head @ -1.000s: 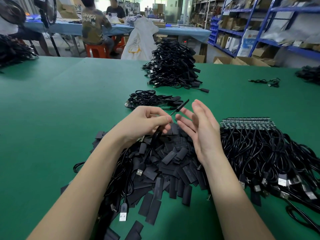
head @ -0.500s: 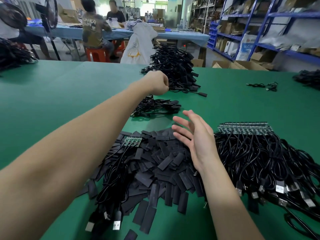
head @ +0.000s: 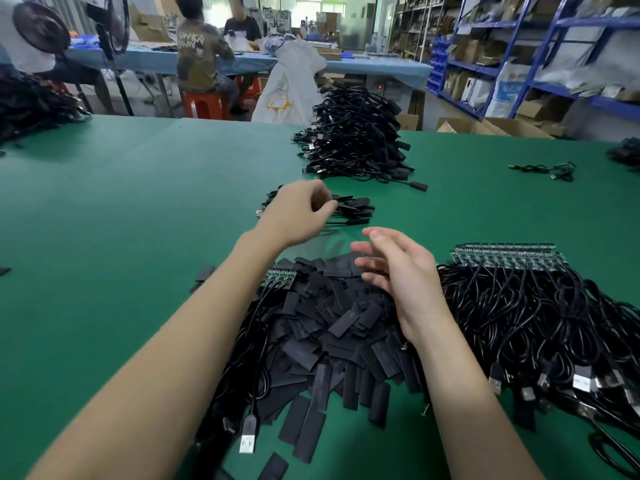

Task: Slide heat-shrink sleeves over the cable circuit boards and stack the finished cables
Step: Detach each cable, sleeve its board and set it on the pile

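Note:
My left hand (head: 298, 213) reaches over a small stack of finished cables (head: 356, 211) on the green table (head: 121, 220). Its curled fingers pinch the black sleeved end of a cable lying on that stack. My right hand (head: 398, 271) hovers with relaxed, spread fingers above a heap of flat black heat-shrink sleeves (head: 346, 327), holding nothing. A row of green circuit boards (head: 509, 254) heads a bundle of unsleeved cables (head: 554, 323) to the right. A few more boards (head: 280, 277) lie at the heap's left edge.
A tall pile of finished cables (head: 353, 133) stands at the back centre. One loose cable (head: 547, 169) lies far right, and another black pile (head: 31, 105) sits far left. People sit at a blue table (head: 363, 65) beyond; blue shelving (head: 519, 46) lines the right.
My left hand carried the sleeved cable from in front of me, swung far forward, and has drawn back onto the small stack. My right hand stayed over the sleeves.

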The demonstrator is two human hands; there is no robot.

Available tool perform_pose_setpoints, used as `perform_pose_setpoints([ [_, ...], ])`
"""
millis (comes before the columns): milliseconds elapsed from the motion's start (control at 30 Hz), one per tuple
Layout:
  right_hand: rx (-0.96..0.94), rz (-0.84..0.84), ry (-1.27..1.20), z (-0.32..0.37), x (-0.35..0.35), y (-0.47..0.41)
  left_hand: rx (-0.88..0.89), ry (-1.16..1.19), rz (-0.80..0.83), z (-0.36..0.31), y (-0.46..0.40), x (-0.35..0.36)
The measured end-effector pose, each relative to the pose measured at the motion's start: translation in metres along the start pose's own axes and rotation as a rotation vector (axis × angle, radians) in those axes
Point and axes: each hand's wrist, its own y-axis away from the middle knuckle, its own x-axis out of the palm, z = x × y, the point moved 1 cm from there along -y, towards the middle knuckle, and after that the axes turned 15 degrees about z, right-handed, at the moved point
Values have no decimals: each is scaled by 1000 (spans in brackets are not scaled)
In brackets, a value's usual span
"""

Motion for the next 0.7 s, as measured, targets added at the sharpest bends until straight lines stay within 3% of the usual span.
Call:
perform_pose_setpoints([
  [100,-26,32,345,-7,5,-2,-51,122,-73,6,43,4],
  [200,-11,90,537,-14,17,-2,-175,94,-14,19,66,6],
  [500,-4,110,681,-19,24,-2,-307,-140,90,35,78,2],
  [700,-32,137,728,-19,28,0,-327,-120,144,37,80,3],
])
